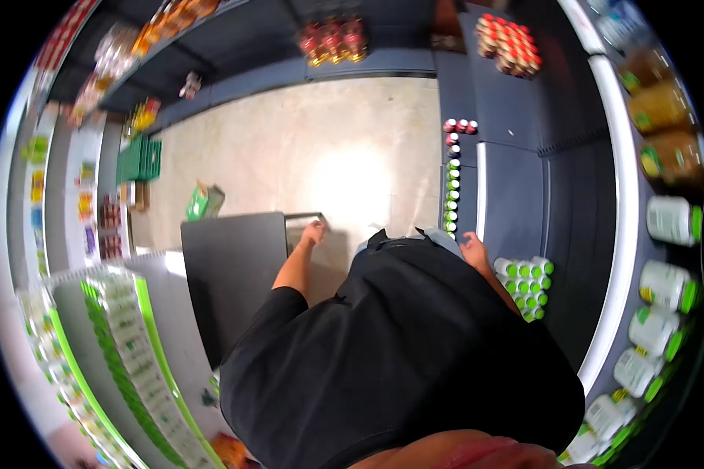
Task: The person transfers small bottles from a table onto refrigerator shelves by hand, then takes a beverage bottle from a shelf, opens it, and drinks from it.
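My left hand (314,232) is at the thin dark handle (303,215) of a flat grey cart (235,273), its fingers curled round the handle's end. My right hand (473,248) hangs beside my hip, close to the shelf edge, with fingers apart and nothing in it. Just ahead of it, a row of small green-capped bottles (452,195) runs along the low dark shelf. Several white green-capped containers (526,285) stand grouped to its right.
A green crate (139,160) and a green-and-white bag (204,202) are on the left. Red-capped bottles (508,45) stand on the right shelf, with large jars (669,219) along the far right. Red-and-gold packs (334,41) sit ahead. Pale floor (289,133) lies between the shelves.
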Tool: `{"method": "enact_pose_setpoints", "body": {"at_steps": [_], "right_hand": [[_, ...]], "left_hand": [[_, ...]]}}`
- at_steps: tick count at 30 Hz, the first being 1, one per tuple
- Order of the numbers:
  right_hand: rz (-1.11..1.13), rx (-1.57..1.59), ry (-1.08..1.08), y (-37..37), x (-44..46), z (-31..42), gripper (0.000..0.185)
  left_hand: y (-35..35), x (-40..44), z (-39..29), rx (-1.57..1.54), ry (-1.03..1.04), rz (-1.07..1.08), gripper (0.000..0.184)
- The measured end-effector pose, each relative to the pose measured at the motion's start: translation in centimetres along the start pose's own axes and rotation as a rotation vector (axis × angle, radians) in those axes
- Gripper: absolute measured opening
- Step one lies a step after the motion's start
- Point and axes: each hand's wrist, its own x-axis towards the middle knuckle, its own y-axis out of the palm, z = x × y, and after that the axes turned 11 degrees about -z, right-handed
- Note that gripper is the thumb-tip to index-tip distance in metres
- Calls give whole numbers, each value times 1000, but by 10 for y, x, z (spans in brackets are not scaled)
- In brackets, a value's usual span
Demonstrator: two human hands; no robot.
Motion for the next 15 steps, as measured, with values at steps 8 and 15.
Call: {"method": "enact_pose_setpoints", "body": {"at_steps": [8, 15], "right_hand": [[245, -236, -222, 107, 166, 17, 35], [728, -232, -341, 146, 200, 164, 33]], "left_hand": [[20, -67, 158, -168, -250, -27, 29], [111, -173, 105, -41, -204, -270, 34]]}}
